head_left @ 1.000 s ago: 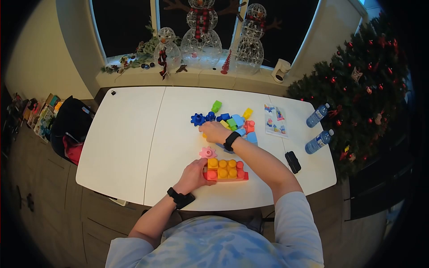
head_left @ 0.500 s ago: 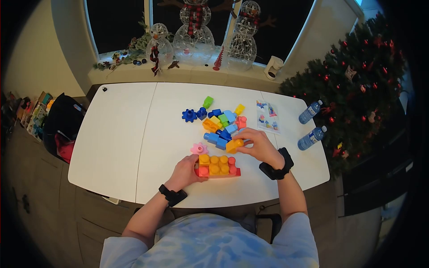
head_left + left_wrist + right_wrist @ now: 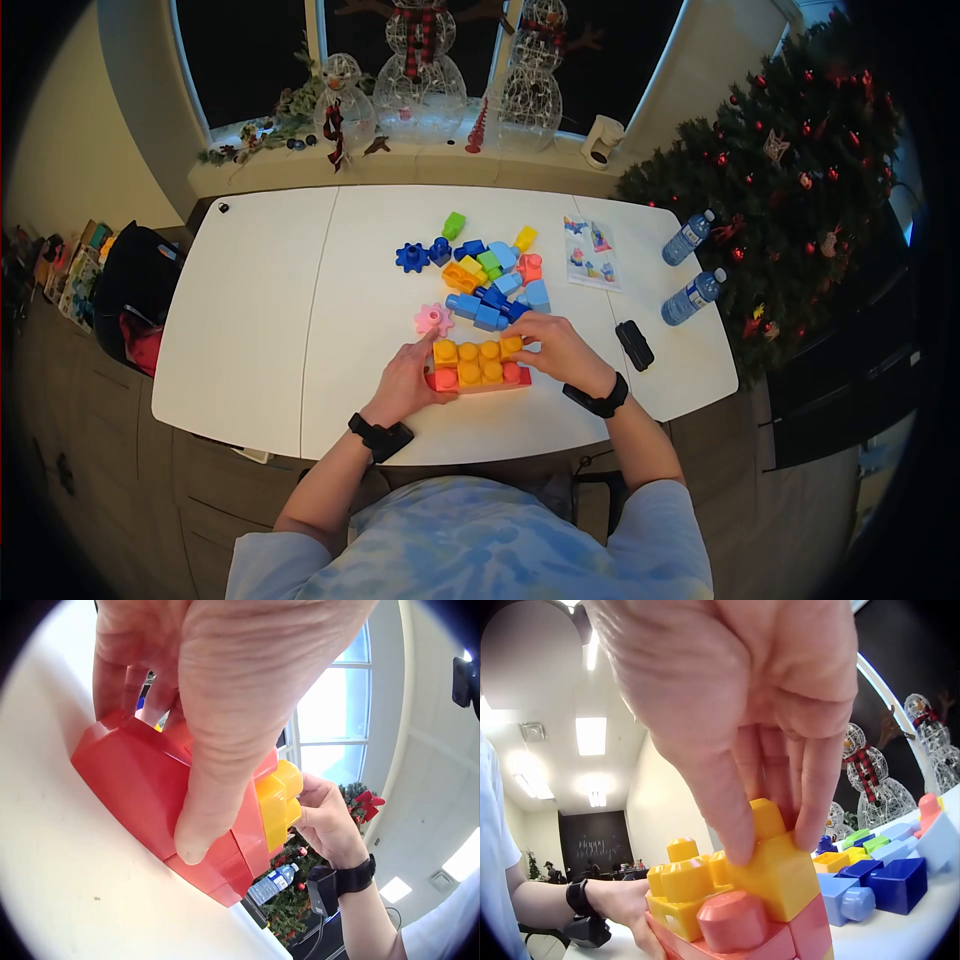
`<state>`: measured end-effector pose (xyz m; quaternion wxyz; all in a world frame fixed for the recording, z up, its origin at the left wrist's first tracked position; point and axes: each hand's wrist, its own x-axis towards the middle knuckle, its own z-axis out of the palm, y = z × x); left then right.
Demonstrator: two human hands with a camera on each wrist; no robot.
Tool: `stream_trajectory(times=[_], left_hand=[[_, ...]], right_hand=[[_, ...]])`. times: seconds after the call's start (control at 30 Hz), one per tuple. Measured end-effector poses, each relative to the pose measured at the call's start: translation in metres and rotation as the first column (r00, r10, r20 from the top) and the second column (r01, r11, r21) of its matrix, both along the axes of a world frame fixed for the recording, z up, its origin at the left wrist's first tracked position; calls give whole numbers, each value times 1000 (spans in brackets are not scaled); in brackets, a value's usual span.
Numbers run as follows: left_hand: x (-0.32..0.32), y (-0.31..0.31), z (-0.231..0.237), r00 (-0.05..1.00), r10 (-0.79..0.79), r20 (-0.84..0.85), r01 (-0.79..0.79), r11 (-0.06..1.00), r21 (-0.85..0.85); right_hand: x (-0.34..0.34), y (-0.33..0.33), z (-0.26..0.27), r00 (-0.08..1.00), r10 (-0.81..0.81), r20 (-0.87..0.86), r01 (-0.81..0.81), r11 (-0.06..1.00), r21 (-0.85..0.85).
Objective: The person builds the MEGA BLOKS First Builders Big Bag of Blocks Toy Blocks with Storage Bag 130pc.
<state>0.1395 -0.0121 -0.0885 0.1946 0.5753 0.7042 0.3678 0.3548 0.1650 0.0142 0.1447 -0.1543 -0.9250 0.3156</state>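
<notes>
In the head view, a low stack of toy building blocks (image 3: 467, 375) sits near the table's front edge, red below and yellow-orange above. My left hand (image 3: 402, 380) grips its left end, the thumb lying along the red base (image 3: 142, 787) in the left wrist view. At the stack's back right corner, my right hand (image 3: 562, 352) pinches a yellow block (image 3: 780, 874) between thumb and fingers. That block sits on the red layer, beside a bare red stud (image 3: 733, 921). A pink gear-shaped piece (image 3: 433, 320) lies just behind the stack.
Behind the stack lie several loose blocks, among them light blue (image 3: 537, 296), green (image 3: 455, 224) and orange (image 3: 458, 278), plus a blue gear-shaped piece (image 3: 411, 257). To the right are a picture sheet (image 3: 593, 255), a black case (image 3: 634, 345) and two water bottles (image 3: 688, 238).
My right hand reached into the loose blocks, picked up a yellow block and brought it to the back right corner of the stack. My left hand keeps its grip on the stack's left end.
</notes>
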Motion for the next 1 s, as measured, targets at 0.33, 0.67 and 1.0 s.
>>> stream_trajectory(times=[0.33, 0.67, 1.0], left_hand=[[-5, -1, -4, 1000, 16, -23, -17, 999, -31], [-8, 0, -4, 1000, -5, 22, 5, 999, -35], [-8, 0, 2, 1000, -2, 8, 2, 998, -59]], right_hand=[[-10, 3, 4, 999, 26, 27, -28, 997, 77], [-91, 80, 11, 996, -25, 90, 25, 1000, -2], [-173, 97, -62, 969, 42, 242, -119, 942, 313]])
